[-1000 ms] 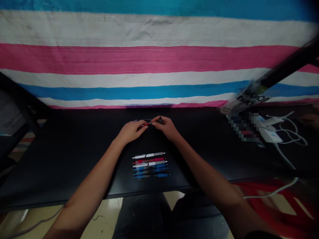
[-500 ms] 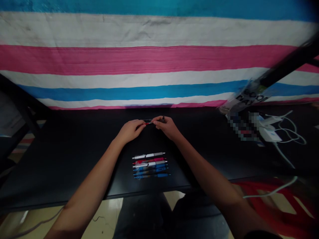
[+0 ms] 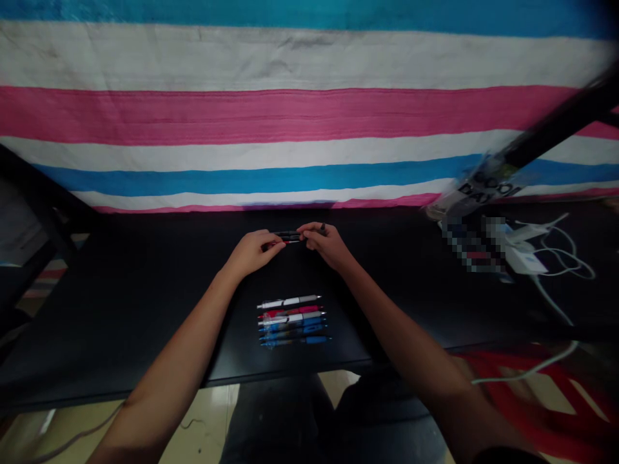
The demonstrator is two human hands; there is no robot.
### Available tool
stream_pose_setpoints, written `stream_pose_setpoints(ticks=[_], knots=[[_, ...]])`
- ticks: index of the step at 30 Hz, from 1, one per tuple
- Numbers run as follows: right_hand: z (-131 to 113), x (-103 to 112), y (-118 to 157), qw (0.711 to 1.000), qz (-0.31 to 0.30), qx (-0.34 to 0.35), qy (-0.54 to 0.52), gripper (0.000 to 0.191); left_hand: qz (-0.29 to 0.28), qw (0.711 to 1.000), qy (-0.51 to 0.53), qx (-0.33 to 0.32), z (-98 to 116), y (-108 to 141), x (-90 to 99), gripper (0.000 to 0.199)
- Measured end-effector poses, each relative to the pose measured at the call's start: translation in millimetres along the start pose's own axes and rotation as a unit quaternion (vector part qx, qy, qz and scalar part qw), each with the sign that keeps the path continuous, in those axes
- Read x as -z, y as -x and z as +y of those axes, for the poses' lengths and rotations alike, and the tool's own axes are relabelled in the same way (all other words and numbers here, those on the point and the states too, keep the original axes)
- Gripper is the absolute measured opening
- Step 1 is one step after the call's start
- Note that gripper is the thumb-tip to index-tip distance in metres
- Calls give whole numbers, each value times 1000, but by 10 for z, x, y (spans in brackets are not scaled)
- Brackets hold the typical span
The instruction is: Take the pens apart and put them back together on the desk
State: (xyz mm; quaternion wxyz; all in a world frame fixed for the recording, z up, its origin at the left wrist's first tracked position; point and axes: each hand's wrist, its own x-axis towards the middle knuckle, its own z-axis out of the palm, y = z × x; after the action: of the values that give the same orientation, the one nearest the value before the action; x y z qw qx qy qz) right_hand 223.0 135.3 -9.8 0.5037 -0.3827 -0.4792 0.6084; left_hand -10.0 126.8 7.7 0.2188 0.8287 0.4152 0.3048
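Note:
Near the back of the dark table, several pens [image 3: 290,236], black ones and a red one, lie crosswise between my two hands. My left hand [image 3: 255,251] has its fingers and thumb closed around their left ends. At the right end, my right hand [image 3: 327,246] pinches a black pen between thumb and fingers; a small dark piece sticks up above its knuckles. Closer to me lies a row of pens: a white pen [image 3: 289,301] at the far side, a red pen [image 3: 309,309], another white pen [image 3: 293,318], and blue pens [image 3: 316,339] nearest the edge.
The black table [image 3: 145,290] reaches to a striped sheet [image 3: 290,116] behind it. On the right are a white power strip [image 3: 525,258] with cables, a clear plastic bag [image 3: 464,190] and a dark metal post [image 3: 561,122]. A red stool [image 3: 536,399] stands below.
My right hand has shifted slightly right, and more of the black pens shows between my hands. My left hand has barely moved. The nearer row of pens is unchanged.

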Motion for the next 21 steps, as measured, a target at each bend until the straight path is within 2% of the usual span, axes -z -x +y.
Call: stream_pose_setpoints(ticks=[8,16,21], knots=[[33,22,-58,997,75,9,22,11,6,1000,4,8,8,2,-9,22],[63,71,-79,986,159,24,54,21,10,1000,1,-9,0,-7,2,18],[94,92,-105,987,159,17,11,13,5,1000,-17,-21,-20,-4,-1,15]])
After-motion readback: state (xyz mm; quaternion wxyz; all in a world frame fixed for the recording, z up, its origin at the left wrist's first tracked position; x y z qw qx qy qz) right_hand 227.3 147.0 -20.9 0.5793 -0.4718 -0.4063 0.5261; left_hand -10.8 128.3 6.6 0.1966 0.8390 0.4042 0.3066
